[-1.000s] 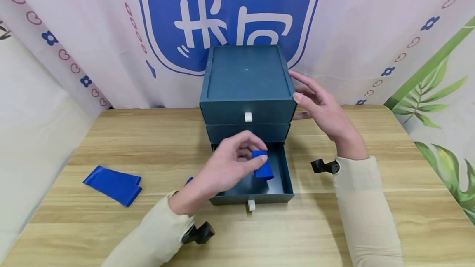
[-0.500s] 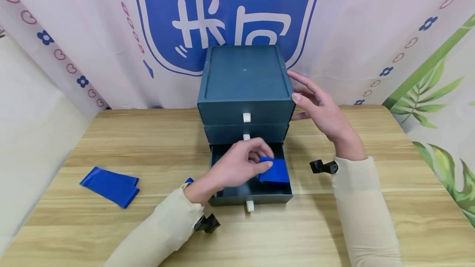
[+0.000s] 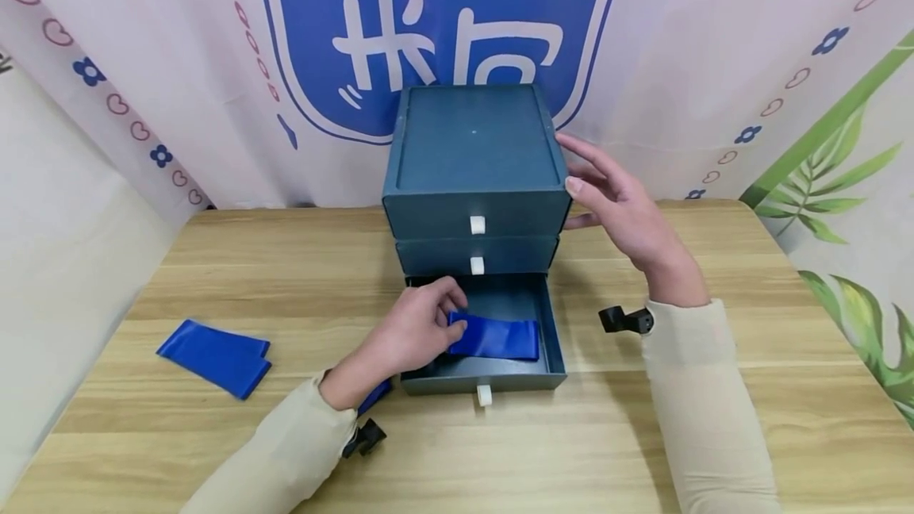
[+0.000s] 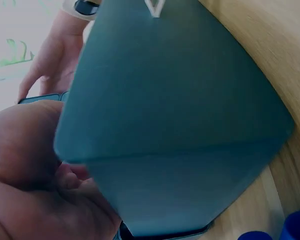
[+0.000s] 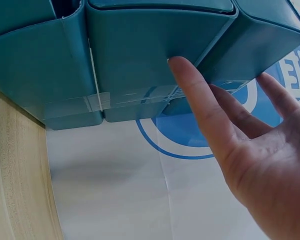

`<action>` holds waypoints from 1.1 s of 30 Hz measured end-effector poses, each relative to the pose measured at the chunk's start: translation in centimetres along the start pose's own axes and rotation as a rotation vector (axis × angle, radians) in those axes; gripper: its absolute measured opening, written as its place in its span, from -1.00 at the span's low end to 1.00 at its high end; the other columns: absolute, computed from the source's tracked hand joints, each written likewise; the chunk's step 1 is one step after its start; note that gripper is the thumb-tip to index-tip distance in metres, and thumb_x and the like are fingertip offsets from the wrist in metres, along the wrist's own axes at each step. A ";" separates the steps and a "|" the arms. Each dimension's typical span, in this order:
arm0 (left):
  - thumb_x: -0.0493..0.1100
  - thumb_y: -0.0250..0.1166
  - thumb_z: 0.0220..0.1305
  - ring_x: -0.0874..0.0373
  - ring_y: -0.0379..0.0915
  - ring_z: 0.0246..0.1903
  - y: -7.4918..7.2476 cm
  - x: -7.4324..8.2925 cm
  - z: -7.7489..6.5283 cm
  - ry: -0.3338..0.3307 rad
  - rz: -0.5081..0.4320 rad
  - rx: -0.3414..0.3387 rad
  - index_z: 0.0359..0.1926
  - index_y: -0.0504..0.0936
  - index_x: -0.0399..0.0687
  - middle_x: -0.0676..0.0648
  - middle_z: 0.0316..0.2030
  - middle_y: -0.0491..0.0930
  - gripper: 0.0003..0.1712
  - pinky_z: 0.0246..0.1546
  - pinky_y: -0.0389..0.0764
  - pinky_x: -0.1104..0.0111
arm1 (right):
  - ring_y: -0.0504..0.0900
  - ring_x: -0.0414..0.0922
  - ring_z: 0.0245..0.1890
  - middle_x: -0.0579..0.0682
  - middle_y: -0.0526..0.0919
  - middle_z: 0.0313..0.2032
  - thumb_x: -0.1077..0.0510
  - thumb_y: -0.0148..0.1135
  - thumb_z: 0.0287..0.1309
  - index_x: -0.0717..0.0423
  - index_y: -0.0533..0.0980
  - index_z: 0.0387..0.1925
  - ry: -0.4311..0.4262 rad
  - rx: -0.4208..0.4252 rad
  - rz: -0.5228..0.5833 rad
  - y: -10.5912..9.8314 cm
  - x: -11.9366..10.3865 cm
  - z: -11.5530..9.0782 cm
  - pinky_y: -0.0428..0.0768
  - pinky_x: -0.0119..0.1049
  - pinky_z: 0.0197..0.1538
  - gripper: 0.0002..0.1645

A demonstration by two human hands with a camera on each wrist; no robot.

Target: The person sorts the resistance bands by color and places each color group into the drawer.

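Observation:
A dark teal drawer unit (image 3: 477, 137) stands on the table, its bottom drawer (image 3: 485, 381) pulled out. Inside that drawer lies a glossy blue folded ribbon (image 3: 500, 338). My left hand (image 3: 417, 331) reaches over the drawer's left side and pinches the ribbon's left end between thumb and curled fingers. In the left wrist view, the drawer front hides much of that left hand (image 4: 45, 175) and the ribbon. With fingers spread and fairly straight, my right hand (image 3: 628, 212) touches the unit's right side. The right wrist view shows its fingertips against the teal wall (image 5: 160, 55).
Another blue folded ribbon (image 3: 214, 357) lies at the left of the wooden table (image 3: 286, 260). Part of a further blue piece (image 3: 376, 395) shows beside my left wrist. White pull tabs (image 3: 478, 225) mark the two shut upper drawers. A printed curtain (image 3: 685, 62) hangs behind.
The blue ribbon went down into the drawer and now lies flatter, its left end shifted left. My left hand moved right, then back left. The right hand stayed in place.

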State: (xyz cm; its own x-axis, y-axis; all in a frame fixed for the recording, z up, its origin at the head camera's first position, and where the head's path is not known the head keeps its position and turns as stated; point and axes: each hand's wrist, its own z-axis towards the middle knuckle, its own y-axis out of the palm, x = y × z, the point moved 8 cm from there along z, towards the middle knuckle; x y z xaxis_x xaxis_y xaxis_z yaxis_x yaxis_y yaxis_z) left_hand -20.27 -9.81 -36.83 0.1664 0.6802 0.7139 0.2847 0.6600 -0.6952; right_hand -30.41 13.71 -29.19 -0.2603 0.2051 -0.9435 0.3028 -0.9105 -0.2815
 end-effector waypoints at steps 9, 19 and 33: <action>-0.45 0.49 0.25 0.18 0.56 -0.41 -0.7 0.4 -0.3 0.140 0.111 0.170 -0.12 0.66 -0.31 -0.17 -0.29 0.70 -0.78 -0.30 0.72 0.34 | 0.53 0.18 0.44 0.15 0.36 0.58 -0.07 0.05 0.65 -0.47 0.24 0.64 0.004 -0.001 -0.002 0.2 0.1 0.0 0.80 -0.28 0.01 -0.35; -0.38 0.49 0.30 0.16 0.62 -0.29 -2.3 0.7 -1.7 0.258 0.089 0.175 -0.15 0.72 -0.13 -0.10 -0.20 0.71 -0.83 -0.25 0.72 0.37 | 0.54 0.17 0.43 0.15 0.37 0.57 -0.07 0.05 0.66 -0.49 0.25 0.64 0.001 -0.001 -0.002 0.2 0.3 -0.1 0.81 -0.29 0.01 -0.35; -0.12 0.38 0.52 0.08 0.66 -0.05 -9.0 -3.1 -4.6 0.007 -0.163 0.177 0.02 0.73 -0.03 -0.06 -0.04 0.76 -0.84 -0.11 0.70 0.41 | 0.52 0.19 0.44 0.15 0.36 0.58 -0.09 0.06 0.65 -0.51 0.24 0.64 0.004 0.002 -0.010 0.0 0.1 0.0 0.80 -0.29 0.01 -0.35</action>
State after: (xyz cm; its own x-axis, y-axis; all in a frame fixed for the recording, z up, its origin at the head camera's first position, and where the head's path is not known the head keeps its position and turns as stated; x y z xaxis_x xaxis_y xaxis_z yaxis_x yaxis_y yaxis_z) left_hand -19.03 -19.32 -32.33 0.1385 0.5579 0.8183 0.1383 0.8073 -0.5738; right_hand -30.41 13.73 -29.33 -0.2598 0.2159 -0.9412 0.2984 -0.9090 -0.2909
